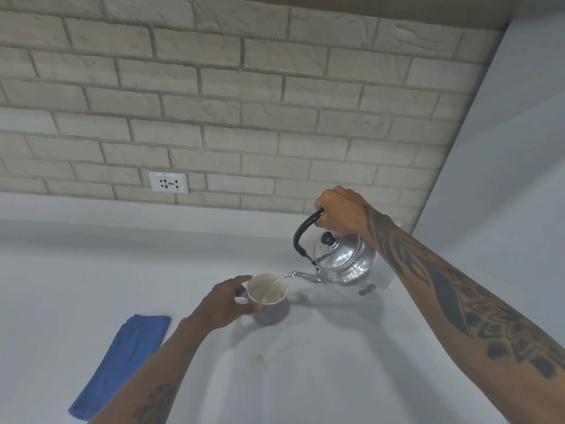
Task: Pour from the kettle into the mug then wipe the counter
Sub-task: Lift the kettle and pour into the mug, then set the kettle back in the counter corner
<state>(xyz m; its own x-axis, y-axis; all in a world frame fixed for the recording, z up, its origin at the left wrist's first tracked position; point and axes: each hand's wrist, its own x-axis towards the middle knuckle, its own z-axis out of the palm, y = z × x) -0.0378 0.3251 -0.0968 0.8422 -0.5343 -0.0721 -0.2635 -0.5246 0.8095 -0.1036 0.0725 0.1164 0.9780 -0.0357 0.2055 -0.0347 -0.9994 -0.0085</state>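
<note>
Blue cloth (122, 362) left of mug (269, 301)

Pale brick wall (232, 96), white socket (168, 182)

No text is legible; small print on the wall socket (168, 182) is blurred.

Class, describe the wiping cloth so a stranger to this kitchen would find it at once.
Start at the white counter below the brick wall. Left of the mug, beside the person's left forearm, lies a folded cloth. It is the only blue, flat, soft thing there.
</note>
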